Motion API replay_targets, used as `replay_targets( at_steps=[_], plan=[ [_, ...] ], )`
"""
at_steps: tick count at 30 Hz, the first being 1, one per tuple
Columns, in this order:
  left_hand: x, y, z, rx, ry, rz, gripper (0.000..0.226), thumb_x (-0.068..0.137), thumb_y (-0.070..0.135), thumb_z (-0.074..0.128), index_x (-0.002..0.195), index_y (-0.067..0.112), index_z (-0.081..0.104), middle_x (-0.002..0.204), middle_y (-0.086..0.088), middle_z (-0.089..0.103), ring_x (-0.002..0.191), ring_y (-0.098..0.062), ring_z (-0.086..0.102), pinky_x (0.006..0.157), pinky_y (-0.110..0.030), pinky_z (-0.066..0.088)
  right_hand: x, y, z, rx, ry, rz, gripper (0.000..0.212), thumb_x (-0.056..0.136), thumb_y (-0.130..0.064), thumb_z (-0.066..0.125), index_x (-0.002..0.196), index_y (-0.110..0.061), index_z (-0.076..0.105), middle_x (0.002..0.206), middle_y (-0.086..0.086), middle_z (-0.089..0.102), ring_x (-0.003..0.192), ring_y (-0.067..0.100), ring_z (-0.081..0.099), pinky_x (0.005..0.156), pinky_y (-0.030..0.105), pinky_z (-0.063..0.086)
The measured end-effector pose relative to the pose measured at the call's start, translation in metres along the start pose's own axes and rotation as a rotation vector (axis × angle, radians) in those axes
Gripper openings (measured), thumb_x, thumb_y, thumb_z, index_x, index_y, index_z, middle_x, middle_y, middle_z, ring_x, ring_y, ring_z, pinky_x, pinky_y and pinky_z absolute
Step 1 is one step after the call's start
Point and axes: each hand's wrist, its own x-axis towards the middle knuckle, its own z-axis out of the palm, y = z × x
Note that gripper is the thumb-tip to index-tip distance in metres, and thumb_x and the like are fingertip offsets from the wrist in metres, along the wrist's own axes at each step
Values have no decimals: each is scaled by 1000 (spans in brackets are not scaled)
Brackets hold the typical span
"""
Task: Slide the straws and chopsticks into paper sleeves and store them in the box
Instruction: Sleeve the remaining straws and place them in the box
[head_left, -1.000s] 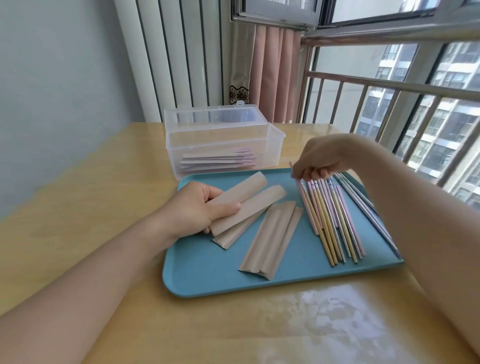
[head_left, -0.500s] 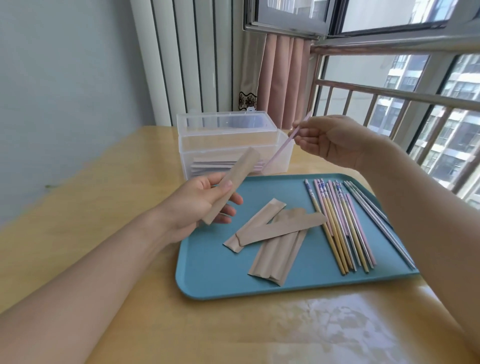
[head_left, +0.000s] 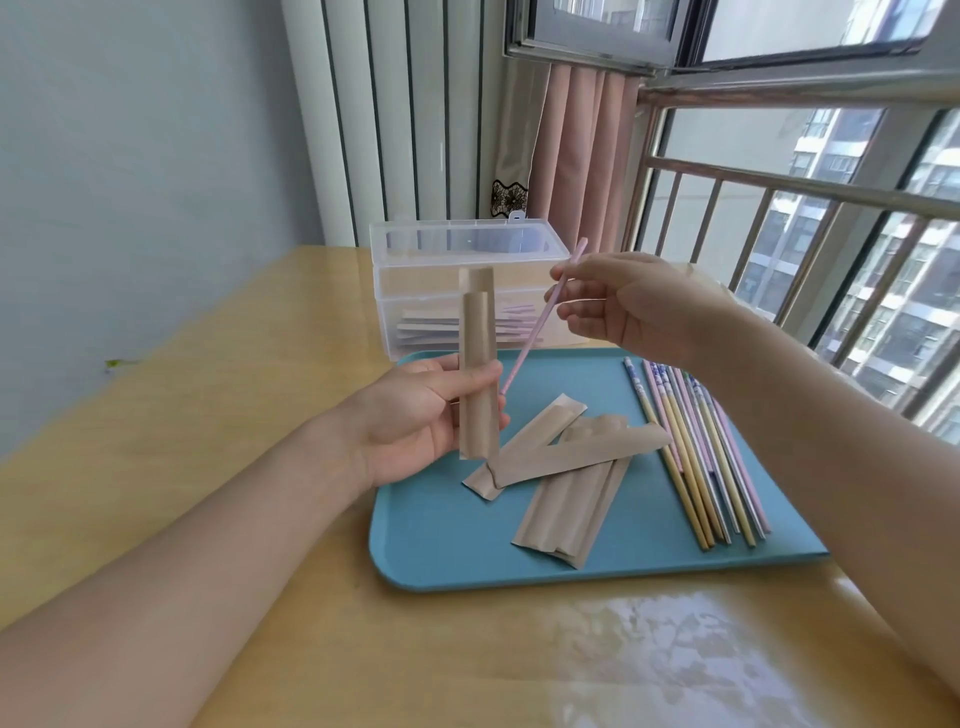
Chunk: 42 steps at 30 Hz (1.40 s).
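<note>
My left hand (head_left: 415, 415) grips a brown paper sleeve (head_left: 475, 364) upright above the left edge of the blue tray (head_left: 447, 551). My right hand (head_left: 628, 306) pinches a pink straw (head_left: 535, 332) near its upper end; the straw slants down and left, its lower tip beside the sleeve near my left thumb. Several empty sleeves (head_left: 566, 483) lie on the tray's middle. A row of straws and chopsticks (head_left: 701, 457) lies along the tray's right side. The clear plastic box (head_left: 431, 291) stands open behind the tray, with filled sleeves (head_left: 421, 332) inside.
The tray sits on a wooden table (head_left: 182, 415). A grey wall is at the left. White radiator-like slats, a pink curtain (head_left: 582, 156) and a window railing (head_left: 779, 192) stand behind and to the right of the box.
My left hand lifted a sleeve off the tray and turned it upright. My right hand picked a pink straw from the row and brought its lower tip toward the sleeve.
</note>
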Motion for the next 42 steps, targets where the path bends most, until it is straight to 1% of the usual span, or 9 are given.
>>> replay_targets(
  at_steps=[2, 5, 9, 12, 16, 23, 30, 36, 42],
  plan=[
    [2, -1, -1, -12, 22, 27, 15, 84, 15, 66, 94, 5, 63, 79, -9, 67, 73, -19, 66, 83, -34, 59, 0, -2, -2, 11, 20, -8, 10, 98, -6, 57, 102, -2, 65, 76, 12, 70, 60, 17, 68, 56, 23, 58],
    [2, -1, -2, -6, 47, 40, 11, 96, 8, 58, 105, 2, 61, 81, -11, 71, 74, -21, 71, 71, -34, 63, 0, -8, -6, 42, 50, -52, 10, 98, -4, 57, 103, 0, 64, 75, 12, 70, 60, 16, 68, 57, 22, 58],
    [-5, 1, -1, 220, 24, -31, 23, 103, 24, 51, 118, 9, 60, 69, -1, 55, 52, -13, 51, 50, -24, 51, 0, -15, -11, 60, 68, -132, 12, 100, -1, 52, 106, 2, 62, 82, 16, 70, 64, 17, 70, 60, 22, 58],
    [-6, 2, -1, 295, -30, -82, 38, 105, 39, 42, 124, 13, 61, 67, 1, 47, 48, -10, 40, 43, -20, 41, 0, -17, -12, 37, 126, -196, 14, 100, -1, 52, 111, 3, 60, 83, 17, 72, 64, 17, 70, 63, 23, 60],
    [-5, 1, 0, 339, -40, -87, 39, 108, 39, 35, 127, 19, 62, 67, 0, 47, 48, -10, 39, 43, -19, 39, 2, -19, -19, 30, 203, -219, 9, 99, 2, 53, 103, 2, 61, 76, 14, 74, 63, 17, 70, 64, 24, 60],
    [-6, 0, -1, 345, -48, -72, 36, 108, 37, 35, 125, 25, 65, 69, -1, 48, 51, -11, 39, 44, -19, 40, 3, -18, -31, 16, 224, -174, 11, 99, -1, 55, 107, 4, 62, 77, 15, 72, 62, 18, 69, 64, 24, 60],
    [-5, 0, -2, 355, -58, -57, 34, 108, 34, 37, 132, 24, 60, 72, -2, 49, 54, -12, 38, 46, -19, 39, 6, -12, -34, -50, 137, -103, 7, 97, -7, 62, 92, -3, 66, 74, 11, 70, 63, 16, 70, 60, 22, 59],
    [-6, 1, -3, 374, -55, -47, 34, 109, 32, 37, 131, 24, 61, 72, -1, 52, 53, -11, 40, 47, -20, 40, 4, -12, -36, -58, 65, -70, 9, 98, -4, 57, 101, -3, 65, 81, 12, 73, 66, 16, 71, 63, 23, 60],
    [-6, 1, -2, 388, -19, -29, 36, 108, 33, 38, 124, 16, 66, 70, 1, 53, 52, -10, 41, 47, -19, 41, 2, -5, -30, -154, -81, 29, 20, 91, -7, 63, 111, -2, 65, 96, 15, 72, 72, 17, 71, 67, 24, 61]
  ],
)
